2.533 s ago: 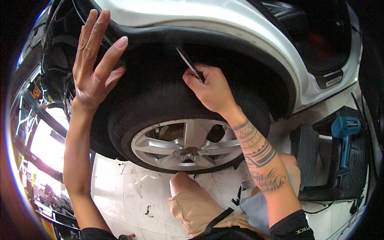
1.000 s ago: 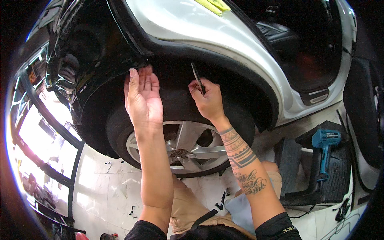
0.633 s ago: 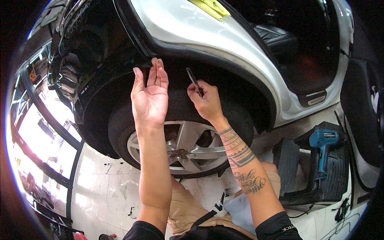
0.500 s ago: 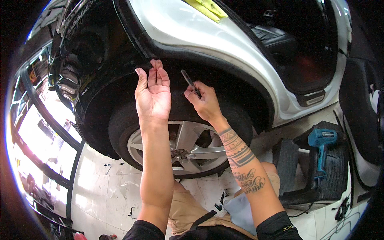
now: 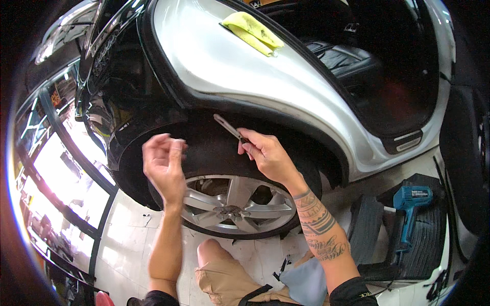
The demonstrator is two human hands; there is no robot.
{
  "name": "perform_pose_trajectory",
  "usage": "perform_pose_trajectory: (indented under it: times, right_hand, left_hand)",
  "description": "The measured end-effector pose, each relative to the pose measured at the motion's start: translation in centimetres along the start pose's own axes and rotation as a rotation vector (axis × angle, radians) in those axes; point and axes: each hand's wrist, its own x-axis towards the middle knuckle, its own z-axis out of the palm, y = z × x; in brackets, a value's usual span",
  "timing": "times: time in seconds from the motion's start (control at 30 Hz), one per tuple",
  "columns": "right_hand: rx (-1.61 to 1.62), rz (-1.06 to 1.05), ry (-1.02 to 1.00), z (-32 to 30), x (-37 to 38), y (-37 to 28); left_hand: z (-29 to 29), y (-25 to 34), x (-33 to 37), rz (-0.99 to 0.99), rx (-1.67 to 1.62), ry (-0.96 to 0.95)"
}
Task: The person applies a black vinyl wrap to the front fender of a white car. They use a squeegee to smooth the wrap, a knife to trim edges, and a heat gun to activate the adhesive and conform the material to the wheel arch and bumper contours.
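Note:
My right hand (image 5: pixel 266 154) is closed around a slim utility knife (image 5: pixel 229 127), whose far end slants up and left in front of the dark wheel arch. To its left, my left hand (image 5: pixel 164 160) is raised before the tire (image 5: pixel 201 160), fingers curled in toward the thumb and slightly blurred; whatever they may hold is hidden. Behind both hands runs the black wheel arch trim (image 5: pixel 286 122) of a car with a silver-white body panel (image 5: pixel 204 61). A silver alloy wheel (image 5: pixel 239 191) sits just below my hands.
A yellow cloth (image 5: pixel 252 33) lies on the body panel. At right, a blue heat gun (image 5: pixel 410 204) rests on a black stand (image 5: pixel 431 229) beside the open car door (image 5: pixel 462 163). Small dark scraps (image 5: pixel 147 219) lie on the tiled floor. A grey cloth (image 5: pixel 304 280) hangs near my lap.
My left hand has come down and left, away from the trim edge, its fingers now curled. My right hand has shifted slightly with the knife. The view has tilted, showing more of the yellow cloth.

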Motion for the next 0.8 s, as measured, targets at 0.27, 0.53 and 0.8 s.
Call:
perform_pose_trajectory:
  times: [0.27, 0.53, 0.8]
  right_hand:
    - [0.161, 0.036, 0.095, 0.3, 0.4, 3.2]
    - [0.198, -0.007, 0.117, 2.8, 0.4, 5.0]
    - [0.272, -0.063, 0.146, 3.8, 1.6, 3.9]
  left_hand:
    - [-2.7, 4.6, 10.0, 0.962, 1.037, -0.630]
    - [-1.9, 5.9, 10.9, 0.915, 1.190, -0.799]
    - [-1.0, 6.6, 10.7, 0.897, 1.282, -0.814]
